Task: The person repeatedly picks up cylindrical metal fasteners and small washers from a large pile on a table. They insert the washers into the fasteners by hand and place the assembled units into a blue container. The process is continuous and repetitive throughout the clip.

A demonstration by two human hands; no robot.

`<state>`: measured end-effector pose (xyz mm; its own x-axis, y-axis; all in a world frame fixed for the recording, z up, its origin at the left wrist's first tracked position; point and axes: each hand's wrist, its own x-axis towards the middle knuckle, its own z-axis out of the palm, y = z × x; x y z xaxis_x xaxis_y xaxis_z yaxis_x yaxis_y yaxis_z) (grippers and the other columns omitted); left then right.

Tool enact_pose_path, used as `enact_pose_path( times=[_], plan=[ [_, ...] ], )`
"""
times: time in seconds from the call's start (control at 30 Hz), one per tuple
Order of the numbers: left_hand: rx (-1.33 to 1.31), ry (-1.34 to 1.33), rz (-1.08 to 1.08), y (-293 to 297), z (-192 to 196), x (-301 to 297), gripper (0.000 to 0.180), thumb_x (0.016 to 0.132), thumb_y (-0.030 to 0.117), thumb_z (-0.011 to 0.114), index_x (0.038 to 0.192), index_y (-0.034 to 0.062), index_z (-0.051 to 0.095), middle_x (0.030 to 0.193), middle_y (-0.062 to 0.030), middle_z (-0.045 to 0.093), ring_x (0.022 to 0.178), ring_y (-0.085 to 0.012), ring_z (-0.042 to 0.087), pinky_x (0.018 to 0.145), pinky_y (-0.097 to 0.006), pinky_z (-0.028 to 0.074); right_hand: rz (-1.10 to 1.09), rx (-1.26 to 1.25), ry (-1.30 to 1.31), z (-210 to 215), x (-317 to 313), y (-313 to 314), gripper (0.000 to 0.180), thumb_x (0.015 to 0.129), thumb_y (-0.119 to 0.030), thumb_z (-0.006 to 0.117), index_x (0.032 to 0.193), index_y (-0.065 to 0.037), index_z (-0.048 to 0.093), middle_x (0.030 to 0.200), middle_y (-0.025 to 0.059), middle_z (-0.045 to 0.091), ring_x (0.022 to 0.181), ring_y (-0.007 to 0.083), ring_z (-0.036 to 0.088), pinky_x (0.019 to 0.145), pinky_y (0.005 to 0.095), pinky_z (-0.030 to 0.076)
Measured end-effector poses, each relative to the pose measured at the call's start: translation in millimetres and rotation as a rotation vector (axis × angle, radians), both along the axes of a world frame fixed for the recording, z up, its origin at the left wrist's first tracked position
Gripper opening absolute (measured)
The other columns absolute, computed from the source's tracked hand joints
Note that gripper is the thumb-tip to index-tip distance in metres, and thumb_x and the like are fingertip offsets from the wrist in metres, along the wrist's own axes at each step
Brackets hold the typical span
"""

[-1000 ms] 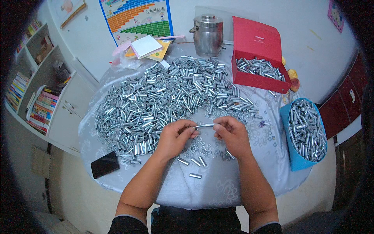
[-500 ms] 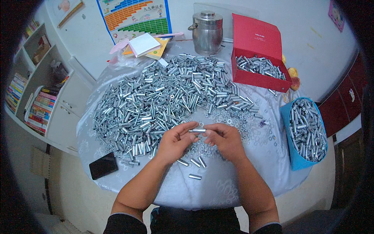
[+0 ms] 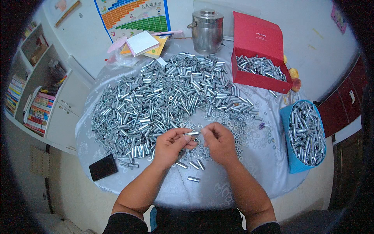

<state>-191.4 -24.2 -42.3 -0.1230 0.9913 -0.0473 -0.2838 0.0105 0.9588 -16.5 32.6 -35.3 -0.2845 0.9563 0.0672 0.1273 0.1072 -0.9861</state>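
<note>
- One table [image 3: 194,195] spans the view, draped in a pale, glossy patterned cloth on which smooth metal would probably roll.
- Hundreds of short metal cylinders form a broad heap [image 3: 167,97] across it; en masse they are likely heavy, so best lifted a few at a time.
- At the far right, a red box [image 3: 261,80], lid raised, contains similar pieces; its walls look stiff.
- Nearer on that side, a blue bin [image 3: 295,166] is filled with more; it seems softer-walled.
- The left hand [image 3: 168,146] grips a single piece with thumb and fingers; the right hand [image 3: 222,145] is curled close beside that piece's end, though whether it pinches anything I cannot tell.
- That held cylinder [image 3: 191,133] is over the table, between the hands. It should be rigid, light alone, hard to break and rather slippery; the middle offers the surest hold, leaving both ends free. It looks straight, slim and bright silver, lying nearly level.
- Small silver rings [image 3: 203,151] lie scattered around the hands, probably best picked by fingertip.
</note>
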Motion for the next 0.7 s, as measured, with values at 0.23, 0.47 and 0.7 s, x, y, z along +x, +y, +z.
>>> enact_pose_path(
  times=[0.23,0.47,0.7],
  plan=[
    [-0.003,0.024,0.116,-1.7,4.4,-2.9,0.022,0.09,0.0,0.06,0.111,-0.0042,0.063,0.091,-0.0156,0.071,0.075,-0.0204,0.07,0.067,-0.03,0.059,-0.065,0.343,-0.588,0.6,42.8,25.5,0.017,0.086,-0.019,0.065,0.094,-0.005,0.068,0.092,0.0136,0.065,0.084,0.0299,0.063,0.075,0.04,0.051],
    [-0.002,0.04,0.198,4.5,12.6,1.1,0.024,0.091,0.001,0.06,0.114,-0.0066,0.061,0.095,-0.0158,0.07,0.079,-0.0208,0.071,0.07,-0.028,0.059,0.008,0.414,-0.599,-12.5,14.9,26.8,0.021,0.085,-0.023,0.067,0.096,-0.006,0.07,0.093,0.0141,0.064,0.089,0.0329,0.062,0.08,0.0431,0.05],
    [-0.01,-0.024,0.22,1.8,16.0,3.9,0.024,0.092,0.002,0.06,0.115,-0.0062,0.061,0.098,-0.0163,0.07,0.08,-0.0206,0.071,0.07,-0.028,0.059,-0.02,0.39,-0.68,-14.7,-11.9,25.0,0.02,0.082,-0.024,0.071,0.094,-0.009,0.068,0.095,0.0132,0.06,0.09,0.0329,0.062,0.077,0.0439,0.05]
  ],
)
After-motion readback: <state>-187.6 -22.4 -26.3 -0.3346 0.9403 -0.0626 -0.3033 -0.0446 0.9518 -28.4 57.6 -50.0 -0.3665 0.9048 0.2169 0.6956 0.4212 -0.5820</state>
